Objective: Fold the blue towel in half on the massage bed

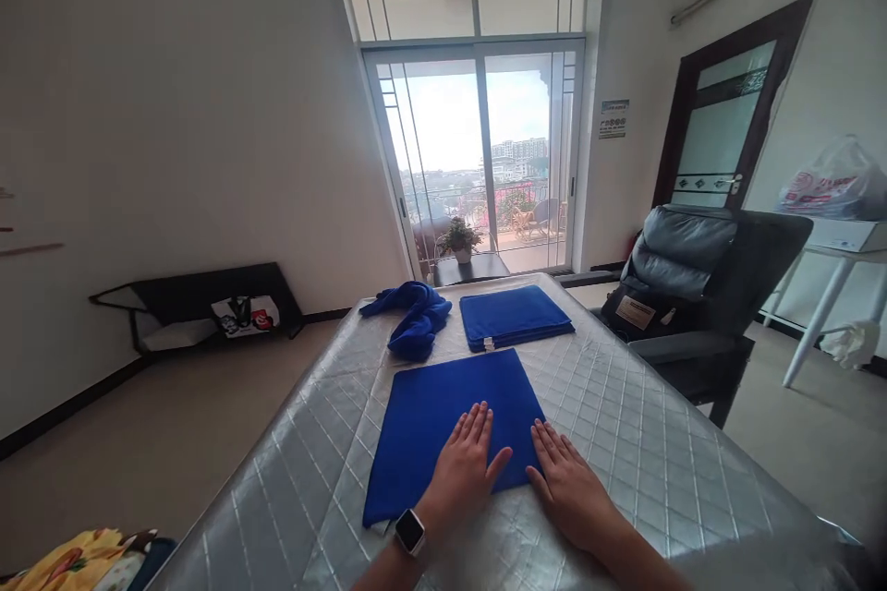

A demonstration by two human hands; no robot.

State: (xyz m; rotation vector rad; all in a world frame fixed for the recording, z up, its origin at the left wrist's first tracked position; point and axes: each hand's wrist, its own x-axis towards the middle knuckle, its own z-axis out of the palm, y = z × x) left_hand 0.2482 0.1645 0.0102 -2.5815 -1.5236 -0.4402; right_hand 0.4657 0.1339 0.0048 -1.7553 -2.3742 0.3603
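A blue cloth [422,425], folded into a flat rectangle, lies in front of me on the silver quilted table cover [589,388]. My left hand [467,457] rests flat on its middle, fingers stretched out and thumb apart. At the cloth's right edge lies my right hand [565,480], also flat, with its fingertips over the border and its palm towards the table cover. Beyond them is a stack of folded blue cloths [516,314] with a small white tag at its near edge. To the left of that stack sits a crumpled blue cloth [419,323].
A black leather armchair [683,268] with a black bag stands close to the table's right side. Past the far end, a potted plant [461,240] sits on a small stand by the glass sliding door. Colourful fabric [76,563] shows at the lower left.
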